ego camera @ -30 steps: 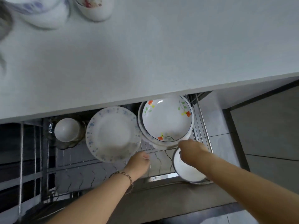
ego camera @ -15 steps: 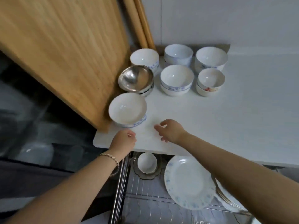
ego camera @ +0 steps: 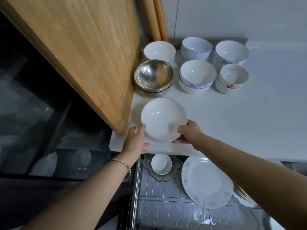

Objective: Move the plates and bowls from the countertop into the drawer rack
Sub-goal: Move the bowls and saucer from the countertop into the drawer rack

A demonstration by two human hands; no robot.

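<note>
Left grip (ego camera: 136, 140) and right grip (ego camera: 189, 132) clasp opposite rims of a tilted white bowl (ego camera: 163, 119) at the counter (ego camera: 232, 122) edge; the drawer rack (ego camera: 166, 195) lies below both.

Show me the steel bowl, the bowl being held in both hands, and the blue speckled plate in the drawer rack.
steel bowl (ego camera: 153, 76), head view, on its shiny inner wall.
held white bowl (ego camera: 163, 117), head view, middle of its inside.
blue-speckled plate (ego camera: 206, 181), head view, centre of its face.
</note>
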